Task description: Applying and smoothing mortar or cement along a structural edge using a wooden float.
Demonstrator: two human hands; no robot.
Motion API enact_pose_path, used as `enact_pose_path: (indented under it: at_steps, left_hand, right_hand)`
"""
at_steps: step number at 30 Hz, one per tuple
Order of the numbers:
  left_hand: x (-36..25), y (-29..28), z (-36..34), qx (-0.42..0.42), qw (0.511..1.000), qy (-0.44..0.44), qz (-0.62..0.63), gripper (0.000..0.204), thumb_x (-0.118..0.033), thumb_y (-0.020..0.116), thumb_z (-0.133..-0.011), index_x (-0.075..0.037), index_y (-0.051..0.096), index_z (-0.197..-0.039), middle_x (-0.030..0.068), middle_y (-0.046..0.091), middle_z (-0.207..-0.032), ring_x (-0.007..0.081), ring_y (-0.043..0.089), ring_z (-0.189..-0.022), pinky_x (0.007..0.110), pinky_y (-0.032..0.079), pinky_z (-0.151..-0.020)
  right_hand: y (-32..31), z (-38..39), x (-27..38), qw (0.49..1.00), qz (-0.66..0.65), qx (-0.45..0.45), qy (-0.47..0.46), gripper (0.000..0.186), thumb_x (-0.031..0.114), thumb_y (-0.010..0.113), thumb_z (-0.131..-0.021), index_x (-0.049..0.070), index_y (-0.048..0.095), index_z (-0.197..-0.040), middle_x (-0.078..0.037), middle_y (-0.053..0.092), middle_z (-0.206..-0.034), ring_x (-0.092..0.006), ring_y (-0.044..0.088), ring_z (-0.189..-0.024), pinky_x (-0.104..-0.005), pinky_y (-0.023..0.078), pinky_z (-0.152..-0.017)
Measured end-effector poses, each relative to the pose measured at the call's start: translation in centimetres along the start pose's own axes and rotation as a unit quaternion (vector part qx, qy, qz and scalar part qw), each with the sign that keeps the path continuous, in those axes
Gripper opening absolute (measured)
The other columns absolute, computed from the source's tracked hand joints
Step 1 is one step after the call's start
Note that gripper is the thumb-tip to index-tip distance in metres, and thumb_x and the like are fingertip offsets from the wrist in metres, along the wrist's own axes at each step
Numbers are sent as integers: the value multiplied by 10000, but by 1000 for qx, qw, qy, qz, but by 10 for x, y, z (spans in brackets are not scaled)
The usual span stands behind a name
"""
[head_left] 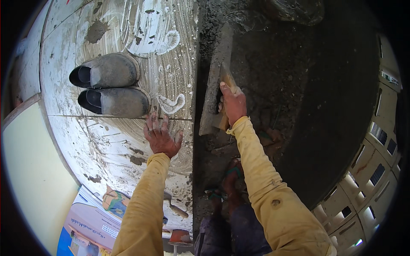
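My right hand is closed round the wooden handle of a long mud-caked float, on the dark cement surface along the tiles' edge. My left hand lies with fingers spread on the white tiled surface, which is smeared with cement and white streaks. Just beyond its fingertips stand two dusty grey slip-on shoes, side by side with their openings to the left.
A small trowel lies near my left forearm, beside a printed blue-and-white board. Below are an orange tool and my sandalled feet. A pale panel borders the left; pierced pale blocks curve along the right.
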State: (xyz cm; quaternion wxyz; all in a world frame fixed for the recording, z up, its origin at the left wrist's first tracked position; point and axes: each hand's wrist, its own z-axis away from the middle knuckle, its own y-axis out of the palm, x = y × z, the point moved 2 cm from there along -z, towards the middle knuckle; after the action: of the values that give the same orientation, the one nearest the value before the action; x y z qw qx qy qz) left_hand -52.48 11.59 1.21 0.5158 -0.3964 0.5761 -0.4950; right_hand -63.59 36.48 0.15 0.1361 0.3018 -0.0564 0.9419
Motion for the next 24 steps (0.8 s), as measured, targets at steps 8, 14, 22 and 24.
enact_pose_path:
  at_steps: [8,14,22,24]
  left_hand:
    - [7,-3,6,2,1000,3,-9,736,-458,596,-898,-84,323,-1470,223,250,-1561,496,213,-1466,621,176,-1133]
    - [-1,2,1,-3,1000,4,0,740,-463,600,-894,-86,331,-1471,221,258,-1558,496,216,-1466,618,169,-1141]
    - [0,0,4,-4,1000,3,3,737,-440,604,-888,-79,336,-1472,220,258,-1558,490,211,-1471,617,163,-1147]
    - [3,0,2,-3,1000,5,-2,738,-440,601,-891,-75,334,-1475,219,256,-1559,489,209,-1472,617,163,-1148]
  right_hand:
    - [-37,32,-2,951,24,-267,-157,444,175,742,-875,-60,479,-1144,-157,643,-899,-259,682,-737,-386,545,-635]
    - [21,1,-43,916,341,-126,-168,516,233,691,-892,-21,433,-1260,-321,652,-970,-504,631,-982,-536,493,-824]
    - [-50,-4,-47,968,225,-55,-93,447,281,670,-890,-17,537,-1196,-216,658,-956,-365,647,-855,-446,507,-813]
    - [-42,-13,-43,937,222,-157,-219,452,351,651,-926,-29,568,-1156,-163,651,-943,-301,623,-873,-423,494,-839]
